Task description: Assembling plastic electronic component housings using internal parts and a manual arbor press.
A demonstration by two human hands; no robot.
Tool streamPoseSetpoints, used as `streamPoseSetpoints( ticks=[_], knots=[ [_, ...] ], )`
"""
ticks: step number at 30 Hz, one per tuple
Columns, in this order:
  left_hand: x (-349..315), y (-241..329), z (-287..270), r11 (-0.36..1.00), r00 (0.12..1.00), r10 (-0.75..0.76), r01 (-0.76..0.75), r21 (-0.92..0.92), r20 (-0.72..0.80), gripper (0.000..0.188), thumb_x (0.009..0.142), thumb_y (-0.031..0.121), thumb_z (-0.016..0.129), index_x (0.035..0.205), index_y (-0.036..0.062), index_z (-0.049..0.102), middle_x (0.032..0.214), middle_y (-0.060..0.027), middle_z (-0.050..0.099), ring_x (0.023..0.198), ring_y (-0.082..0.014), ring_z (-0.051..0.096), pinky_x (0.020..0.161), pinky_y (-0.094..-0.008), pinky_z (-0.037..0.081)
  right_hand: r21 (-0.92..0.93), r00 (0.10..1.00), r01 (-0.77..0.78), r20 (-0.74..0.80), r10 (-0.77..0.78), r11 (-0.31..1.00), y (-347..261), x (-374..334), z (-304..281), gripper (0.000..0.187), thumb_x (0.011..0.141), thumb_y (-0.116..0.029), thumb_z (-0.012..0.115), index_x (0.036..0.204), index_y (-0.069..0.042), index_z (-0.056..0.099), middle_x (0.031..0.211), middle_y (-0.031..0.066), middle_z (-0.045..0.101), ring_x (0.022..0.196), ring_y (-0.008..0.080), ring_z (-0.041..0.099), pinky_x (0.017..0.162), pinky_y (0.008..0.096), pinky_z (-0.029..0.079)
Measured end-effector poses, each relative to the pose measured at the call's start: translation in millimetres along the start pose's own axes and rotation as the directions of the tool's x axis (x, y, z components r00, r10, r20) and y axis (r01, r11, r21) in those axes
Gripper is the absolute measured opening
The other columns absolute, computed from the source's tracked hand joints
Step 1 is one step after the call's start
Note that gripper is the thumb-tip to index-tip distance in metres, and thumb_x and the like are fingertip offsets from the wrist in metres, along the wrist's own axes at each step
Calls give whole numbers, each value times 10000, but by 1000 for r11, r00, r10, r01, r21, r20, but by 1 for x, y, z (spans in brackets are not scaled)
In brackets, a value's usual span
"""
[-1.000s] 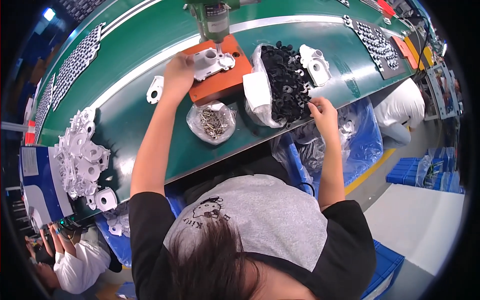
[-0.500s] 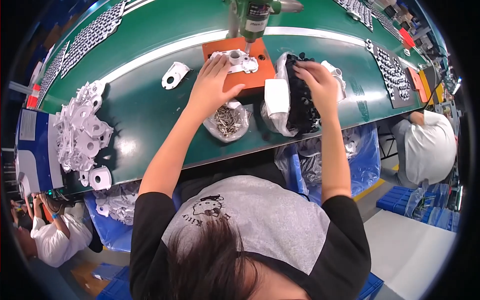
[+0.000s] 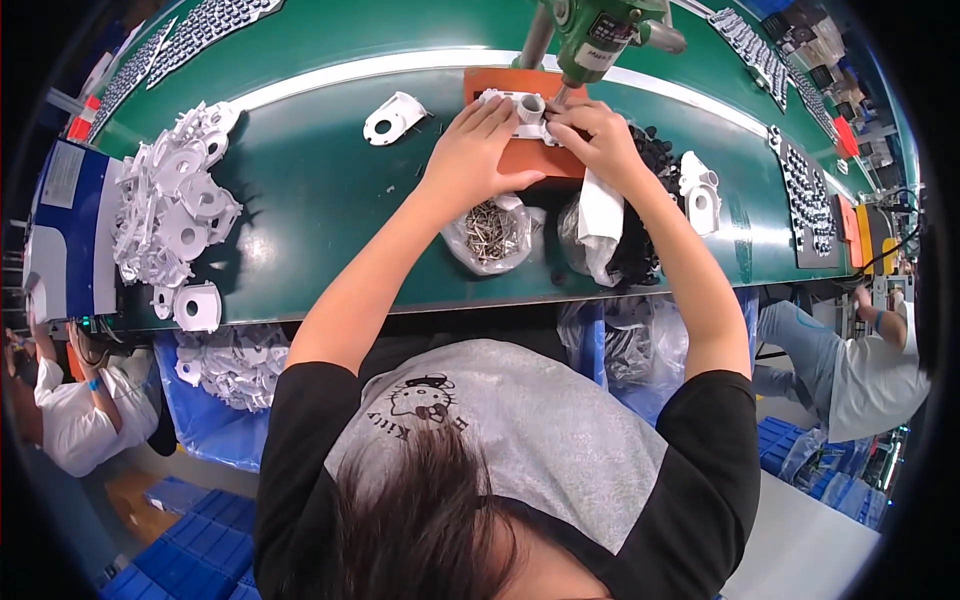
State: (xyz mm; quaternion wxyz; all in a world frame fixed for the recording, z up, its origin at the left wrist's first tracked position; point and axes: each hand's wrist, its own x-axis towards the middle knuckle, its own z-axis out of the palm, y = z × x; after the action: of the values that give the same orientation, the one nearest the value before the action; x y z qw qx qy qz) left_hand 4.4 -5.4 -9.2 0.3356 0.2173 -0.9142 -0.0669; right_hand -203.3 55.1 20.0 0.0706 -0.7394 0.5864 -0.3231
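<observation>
At twelve o'clock, on the flat orange block (image 3: 548,161), sits the white moulded-plastic housing (image 3: 531,108); I have my left hand (image 3: 470,148) splayed over its nine-o'clock end, presumably steadying it. Right hand (image 3: 604,146) bent-fingered at three; grip unclear.

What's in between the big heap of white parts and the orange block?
In the head view, a loose white part with a round hole lies on the green tabletop between the heap and the orange block.
</observation>
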Motion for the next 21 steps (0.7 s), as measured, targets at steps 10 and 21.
streamPoseSetpoints(
  ticks=[10,21],
  knots=[
    [7,-15,-11,998,986,-23,12,65,165,473,834,397,556,1183,78,567,1273,-131,518,1180,-287,480,1022,-389,343,-545,965,262,133,-226,796,-80,-13,-2,114,706,-123,588,783,-46,619,769,76,590,764,267,539,649,396,410],
    [10,-11,-4,999,997,25,-27,17,78,398,813,297,580,1109,31,593,1210,-153,558,1164,-272,498,996,-385,357,-280,959,150,274,-71,948,-90,-42,93,149,637,-134,599,737,-28,631,748,141,606,700,282,608,640,382,506]
  ],
)
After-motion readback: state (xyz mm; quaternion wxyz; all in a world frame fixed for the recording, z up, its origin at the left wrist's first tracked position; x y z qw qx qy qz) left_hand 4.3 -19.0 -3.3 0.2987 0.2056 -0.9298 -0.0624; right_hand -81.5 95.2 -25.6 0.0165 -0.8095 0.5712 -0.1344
